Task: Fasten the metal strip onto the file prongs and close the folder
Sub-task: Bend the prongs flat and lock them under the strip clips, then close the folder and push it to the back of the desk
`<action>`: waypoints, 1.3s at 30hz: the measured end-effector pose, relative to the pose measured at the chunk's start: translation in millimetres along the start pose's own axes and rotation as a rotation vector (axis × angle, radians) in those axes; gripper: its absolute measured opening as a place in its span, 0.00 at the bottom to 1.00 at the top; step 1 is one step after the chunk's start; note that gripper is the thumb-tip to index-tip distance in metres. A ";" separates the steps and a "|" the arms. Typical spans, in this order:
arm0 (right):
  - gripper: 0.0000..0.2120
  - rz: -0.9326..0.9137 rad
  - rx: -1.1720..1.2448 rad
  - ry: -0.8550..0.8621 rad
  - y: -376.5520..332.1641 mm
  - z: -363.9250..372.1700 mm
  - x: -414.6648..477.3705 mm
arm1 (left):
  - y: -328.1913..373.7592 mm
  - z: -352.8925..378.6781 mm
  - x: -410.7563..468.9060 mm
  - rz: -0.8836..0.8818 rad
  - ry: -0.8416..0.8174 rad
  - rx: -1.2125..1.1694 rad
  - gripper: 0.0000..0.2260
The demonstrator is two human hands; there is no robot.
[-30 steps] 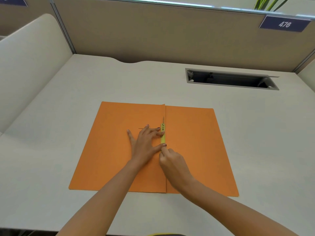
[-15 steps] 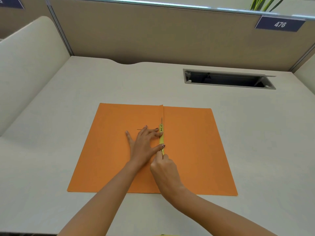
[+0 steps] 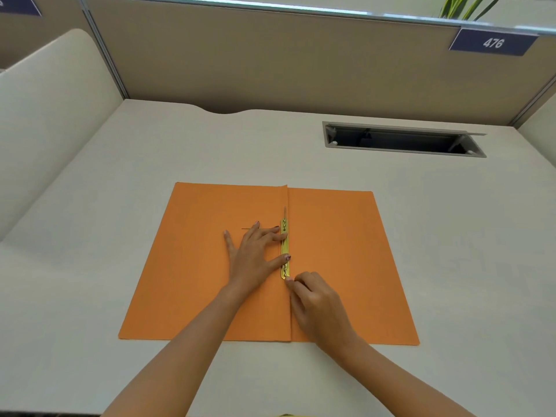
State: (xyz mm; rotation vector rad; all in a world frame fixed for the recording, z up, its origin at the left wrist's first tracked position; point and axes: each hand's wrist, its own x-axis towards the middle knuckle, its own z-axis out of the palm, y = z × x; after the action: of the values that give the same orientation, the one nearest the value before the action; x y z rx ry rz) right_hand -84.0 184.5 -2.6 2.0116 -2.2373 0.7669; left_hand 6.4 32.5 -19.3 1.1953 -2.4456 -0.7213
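An orange folder (image 3: 346, 260) lies open and flat on the desk. Along its centre fold runs a gold metal strip (image 3: 284, 248), and a thin prong (image 3: 285, 211) pokes out past its far end. My left hand (image 3: 252, 257) lies spread flat on the left flap, its index finger and thumb tip touching the strip's left edge. My right hand (image 3: 316, 305) is curled just below the strip, with its fingertips pinched at the strip's near end. The near prong is hidden under those fingers.
The folder rests on a pale desk (image 3: 120, 206) enclosed by beige partitions. A recessed cable slot (image 3: 403, 139) opens at the back right. A number plate (image 3: 493, 43) hangs on the back partition below a plant.
My right hand slid back along the fold to the strip's near end, uncovering more of the strip. My left hand has stayed flat in place.
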 end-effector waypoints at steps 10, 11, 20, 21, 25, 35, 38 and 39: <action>0.08 0.345 0.341 0.094 -8.2 13.6 10.7 | 2.3 -22.9 -7.6 -0.093 0.036 -0.352 0.24; 0.09 0.349 0.339 0.087 -8.3 14.7 11.9 | -0.3 -30.3 -11.7 -0.125 0.117 -0.363 0.23; 0.10 0.343 0.390 0.074 2.3 17.1 12.8 | -49.7 -86.8 -58.7 -0.824 0.236 0.133 0.26; 0.10 0.341 0.397 0.080 1.5 17.4 13.0 | -53.5 -89.2 -64.2 -0.846 0.235 0.133 0.26; 0.09 0.343 0.395 0.100 0.4 17.8 14.0 | -59.6 -94.5 -74.9 -0.880 0.278 0.125 0.24; 0.09 0.343 0.420 0.091 5.1 15.5 12.4 | -80.5 -143.4 -83.1 -0.777 0.341 -0.452 0.14; 0.08 0.377 0.456 0.097 7.0 17.0 13.5 | -81.0 -173.9 -86.1 -0.704 0.214 -0.929 0.11; 0.08 0.392 0.471 0.098 7.7 17.5 14.0 | -80.9 -184.9 -88.1 -0.664 0.130 -1.011 0.12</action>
State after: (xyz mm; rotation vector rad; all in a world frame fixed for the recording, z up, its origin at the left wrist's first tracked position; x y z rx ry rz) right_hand -88.3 165.1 -15.6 1.6324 -2.6132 1.5158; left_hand 200.9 5.8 80.4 1.4549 -1.1719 -1.6920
